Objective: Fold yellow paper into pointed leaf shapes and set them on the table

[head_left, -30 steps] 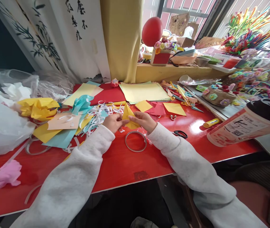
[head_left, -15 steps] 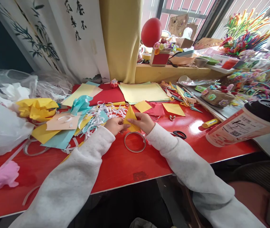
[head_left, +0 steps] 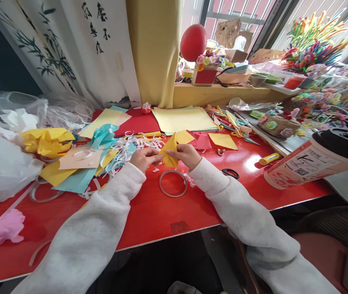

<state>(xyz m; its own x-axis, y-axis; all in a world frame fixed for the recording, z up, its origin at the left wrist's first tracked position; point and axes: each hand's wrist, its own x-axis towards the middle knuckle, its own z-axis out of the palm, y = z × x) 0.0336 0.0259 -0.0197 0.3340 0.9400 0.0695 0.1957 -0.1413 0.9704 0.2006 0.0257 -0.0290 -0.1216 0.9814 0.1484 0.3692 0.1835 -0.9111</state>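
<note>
A folded piece of yellow paper (head_left: 170, 152) is held up over the table between my two hands. My right hand (head_left: 187, 155) pinches it from the right, thumb on its near face. At its left edge, my left hand (head_left: 145, 158) has thumb and fingers pressed together on the paper. Just below the hands lies a thin round hoop (head_left: 173, 183) on the red tabletop. Yellow paper squares (head_left: 223, 141) and red paper pieces (head_left: 200, 141) rest behind my right hand. White paper strips (head_left: 131, 143) are heaped behind my left hand.
Black-handled scissors (head_left: 230, 173) lie right of my right hand. A large paper cup (head_left: 311, 159) with a black lid stands at the right. Cream paper sheets (head_left: 186, 118) lie at the back. A white plastic bag (head_left: 2, 163) and crumpled pink paper (head_left: 4, 228) are on the left.
The yellow paper has turned and tilted between my hands, its shape now less like an upright triangle. My left hand has shifted slightly left. The view has moved very little.
</note>
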